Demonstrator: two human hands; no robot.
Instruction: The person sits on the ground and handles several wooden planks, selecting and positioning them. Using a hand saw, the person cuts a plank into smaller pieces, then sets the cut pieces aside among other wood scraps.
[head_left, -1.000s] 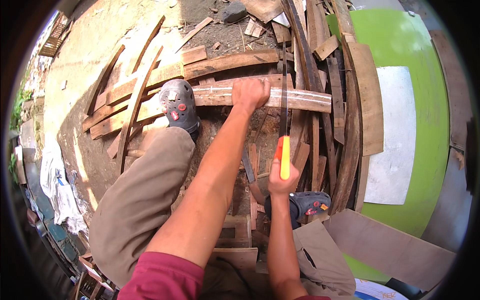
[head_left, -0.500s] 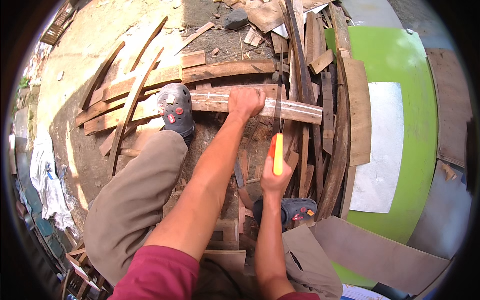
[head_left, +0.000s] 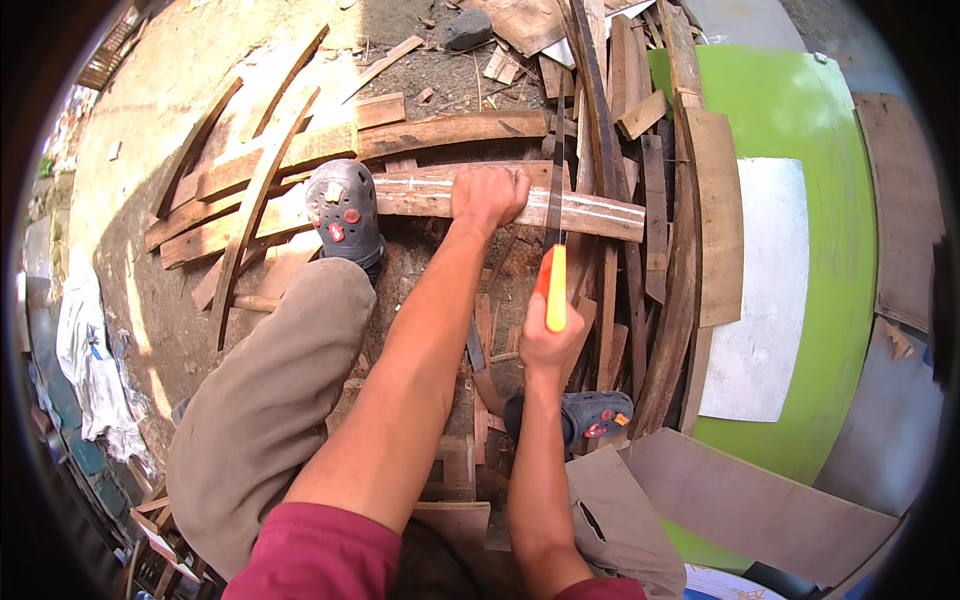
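A wooden plank (head_left: 595, 215) with white lines along its top lies across other lumber in front of me. My left hand (head_left: 488, 197) is closed over it, pressing it from above. Beneath my left shoe (head_left: 346, 215), a grey clog with red charms, the plank's left part is pinned. My right hand (head_left: 553, 335) grips the yellow and orange handle of a handsaw (head_left: 557, 285). Its narrow dark blade points away from me and crosses the plank just right of my left hand. How deep the blade sits in the wood I cannot tell.
Several loose boards (head_left: 455, 132) lie behind and left of the plank. Long timbers (head_left: 668, 330) are heaped on the right, beside a green panel (head_left: 840, 270) bearing a white sheet (head_left: 760, 290). My right shoe (head_left: 592, 415) stands near the timbers. A grey stone (head_left: 466, 30) sits at the back.
The handsaw and my right hand have moved slightly forward, away from me, along the cut. My left hand and shoe still hold the plank.
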